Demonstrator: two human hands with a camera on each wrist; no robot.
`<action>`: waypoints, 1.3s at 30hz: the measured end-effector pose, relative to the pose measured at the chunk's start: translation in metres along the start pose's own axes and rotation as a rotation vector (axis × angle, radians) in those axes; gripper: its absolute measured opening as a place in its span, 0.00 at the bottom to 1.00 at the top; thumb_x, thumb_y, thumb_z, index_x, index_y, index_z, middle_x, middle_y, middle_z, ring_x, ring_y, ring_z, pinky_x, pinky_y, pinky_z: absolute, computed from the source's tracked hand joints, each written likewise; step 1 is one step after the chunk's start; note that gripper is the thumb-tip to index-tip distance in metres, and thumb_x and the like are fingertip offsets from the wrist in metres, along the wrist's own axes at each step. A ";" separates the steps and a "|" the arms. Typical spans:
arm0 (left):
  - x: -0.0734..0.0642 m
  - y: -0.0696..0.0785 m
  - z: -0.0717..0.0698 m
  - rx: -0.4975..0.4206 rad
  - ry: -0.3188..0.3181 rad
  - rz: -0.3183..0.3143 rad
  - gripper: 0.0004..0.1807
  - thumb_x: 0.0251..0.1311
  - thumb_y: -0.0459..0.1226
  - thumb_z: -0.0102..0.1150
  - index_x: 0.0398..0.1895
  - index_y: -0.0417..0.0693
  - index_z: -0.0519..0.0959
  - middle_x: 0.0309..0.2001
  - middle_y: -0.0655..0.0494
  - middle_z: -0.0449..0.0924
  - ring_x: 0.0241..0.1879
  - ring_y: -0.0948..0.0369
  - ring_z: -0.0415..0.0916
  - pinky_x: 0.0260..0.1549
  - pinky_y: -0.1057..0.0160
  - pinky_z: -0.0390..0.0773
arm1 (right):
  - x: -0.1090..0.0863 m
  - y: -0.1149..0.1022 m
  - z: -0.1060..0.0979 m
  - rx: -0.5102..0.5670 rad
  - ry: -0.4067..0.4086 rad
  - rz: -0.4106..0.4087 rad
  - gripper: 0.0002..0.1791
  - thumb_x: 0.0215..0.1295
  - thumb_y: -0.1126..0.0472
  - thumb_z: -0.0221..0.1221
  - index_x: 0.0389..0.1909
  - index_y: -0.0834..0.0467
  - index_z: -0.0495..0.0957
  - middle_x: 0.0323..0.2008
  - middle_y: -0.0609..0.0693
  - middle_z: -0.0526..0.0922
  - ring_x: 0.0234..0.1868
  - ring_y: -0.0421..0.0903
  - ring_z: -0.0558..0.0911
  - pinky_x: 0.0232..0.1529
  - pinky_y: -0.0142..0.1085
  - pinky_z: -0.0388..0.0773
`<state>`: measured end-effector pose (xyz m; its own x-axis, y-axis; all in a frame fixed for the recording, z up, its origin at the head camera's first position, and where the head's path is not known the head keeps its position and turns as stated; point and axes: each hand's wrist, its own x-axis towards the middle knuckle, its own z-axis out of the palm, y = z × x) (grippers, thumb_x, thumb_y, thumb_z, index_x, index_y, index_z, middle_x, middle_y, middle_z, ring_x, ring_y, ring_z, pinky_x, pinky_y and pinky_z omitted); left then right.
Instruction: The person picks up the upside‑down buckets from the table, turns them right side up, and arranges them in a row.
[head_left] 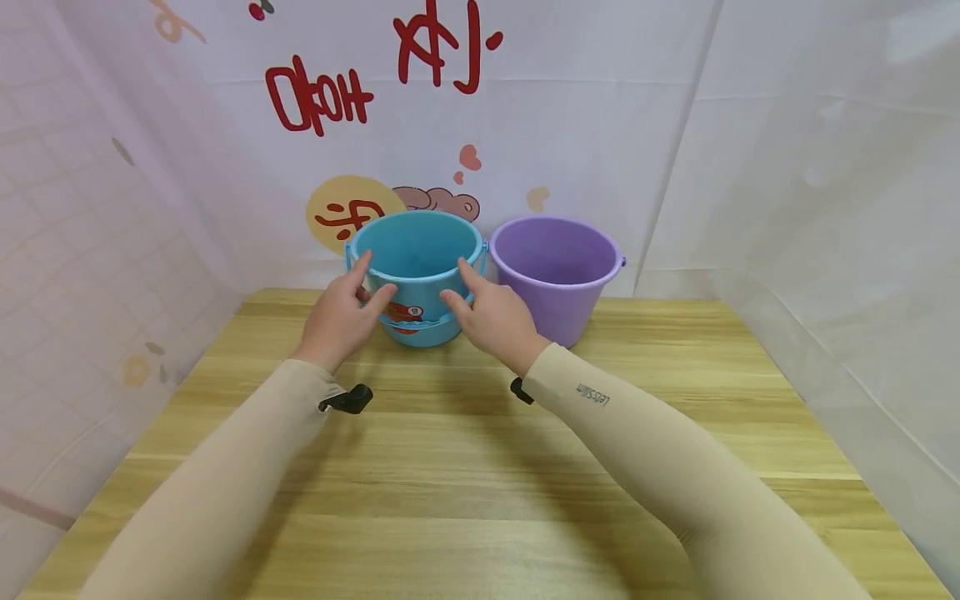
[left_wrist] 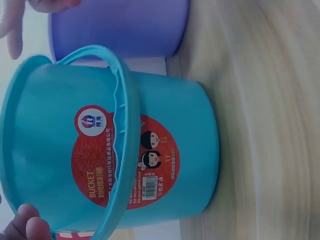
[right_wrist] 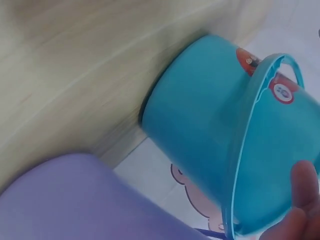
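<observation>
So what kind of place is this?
Probably a little curtained-off booth: what looks like white printed cloth hangs behind a wood-grain tabletop, where a blue bucket and a purple bucket stand.

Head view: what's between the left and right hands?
The blue bucket, its red sticker and lowered handle facing the wearer, lies between the left hand and right hand.

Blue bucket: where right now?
Head view: the blue bucket stands at the back of the table, just left of the purple bucket, with the left hand and right hand at its near side.
</observation>
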<state>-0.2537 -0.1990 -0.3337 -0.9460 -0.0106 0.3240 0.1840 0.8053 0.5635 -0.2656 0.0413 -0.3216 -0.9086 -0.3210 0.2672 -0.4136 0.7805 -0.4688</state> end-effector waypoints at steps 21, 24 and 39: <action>-0.056 0.025 0.011 0.362 -0.011 0.285 0.48 0.50 0.72 0.42 0.72 0.60 0.53 0.71 0.41 0.49 0.68 0.32 0.42 0.58 0.31 0.52 | -0.076 0.052 -0.031 -0.327 0.197 -0.294 0.31 0.64 0.39 0.50 0.57 0.58 0.73 0.60 0.62 0.70 0.62 0.59 0.67 0.64 0.48 0.60; -0.063 0.032 0.016 0.386 -0.075 0.269 0.49 0.50 0.72 0.44 0.73 0.62 0.50 0.72 0.41 0.44 0.69 0.32 0.38 0.60 0.31 0.48 | -0.083 0.058 -0.033 -0.403 0.198 -0.294 0.35 0.63 0.36 0.49 0.59 0.58 0.71 0.63 0.64 0.66 0.65 0.62 0.63 0.66 0.50 0.57; -0.079 0.053 0.037 0.481 -0.235 0.230 0.53 0.45 0.79 0.23 0.73 0.66 0.40 0.74 0.46 0.33 0.69 0.35 0.26 0.61 0.30 0.39 | -0.102 0.070 -0.027 -0.503 0.069 -0.125 0.51 0.54 0.22 0.39 0.70 0.52 0.56 0.70 0.62 0.53 0.69 0.69 0.49 0.66 0.60 0.50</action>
<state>-0.1793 -0.1339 -0.3577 -0.9399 0.2843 0.1893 0.3021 0.9506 0.0720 -0.2006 0.1435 -0.3592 -0.8413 -0.4051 0.3579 -0.4240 0.9052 0.0279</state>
